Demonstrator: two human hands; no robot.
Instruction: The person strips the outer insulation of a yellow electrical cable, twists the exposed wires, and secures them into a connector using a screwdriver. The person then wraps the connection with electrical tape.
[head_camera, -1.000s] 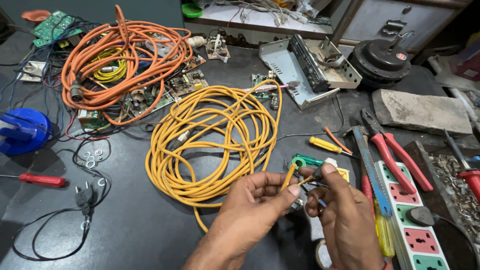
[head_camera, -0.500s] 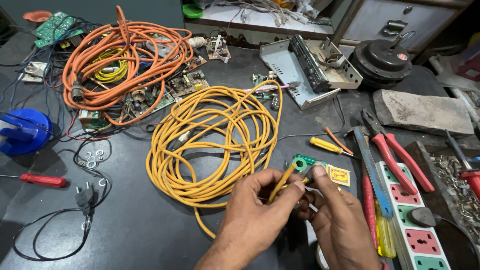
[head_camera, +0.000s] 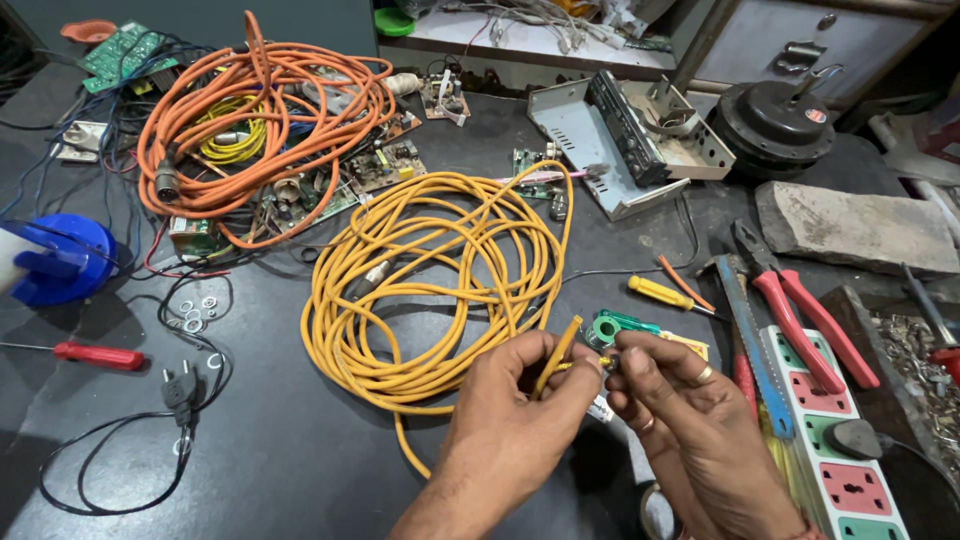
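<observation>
The left hand (head_camera: 520, 400) pinches the yellow cable end (head_camera: 557, 355) steady; the right hand (head_camera: 680, 400) fingertips close on its tip, near the coil (head_camera: 420, 290).

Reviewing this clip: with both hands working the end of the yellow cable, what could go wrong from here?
The left hand pinches the yellow cable end while the right hand works its tip; a slip could nick a finger. The cable's loose coil may drag or snag on the circuit boards beside it. Red-handled pliers and a power strip crowd the right hand, easy to knock.
</observation>
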